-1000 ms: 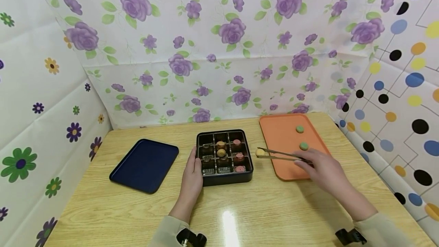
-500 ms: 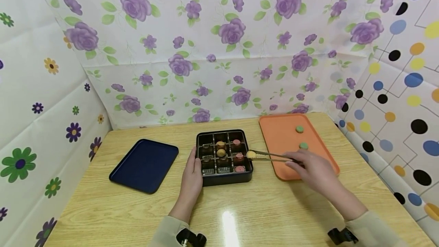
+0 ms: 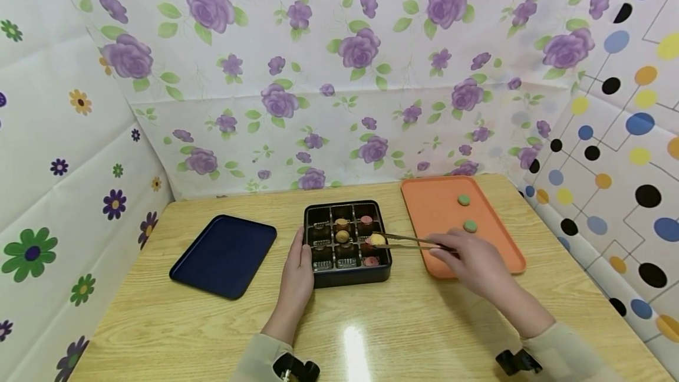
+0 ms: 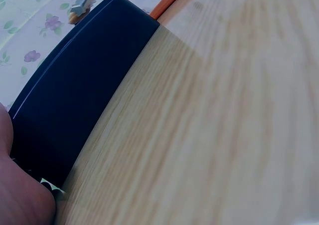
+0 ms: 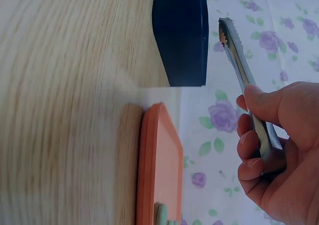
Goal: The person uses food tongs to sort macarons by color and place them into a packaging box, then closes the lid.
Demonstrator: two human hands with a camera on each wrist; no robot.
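Observation:
My right hand (image 3: 467,258) grips metal tongs (image 5: 242,68), thumb on one arm and fingers curled round the other. Between the serrated tips is a yellow macaron (image 3: 377,240), held over the right column of a dark box (image 3: 350,277). The box has a clear divided insert. Pink macarons sit in its right column, one (image 3: 366,220) at the back and another (image 3: 371,261) at the front; the held macaron partly covers the middle one. Brownish-yellow macarons (image 3: 342,236) lie in the centre column. My left hand (image 3: 296,276) rests along the box's left side, fingers extended.
An orange tray (image 3: 435,205) stands to the right of the box, with two green macarons, one (image 3: 464,200) behind the other (image 3: 470,226). A dark blue tray (image 3: 223,258) lies on the left of the wooden table (image 3: 223,335). Patterned cloth walls (image 3: 329,128) surround the table.
My right hand has moved left, carrying the yellow macaron in the tongs from the gap beside the orange tray across the box's right rim. My left hand and the box have stayed put.

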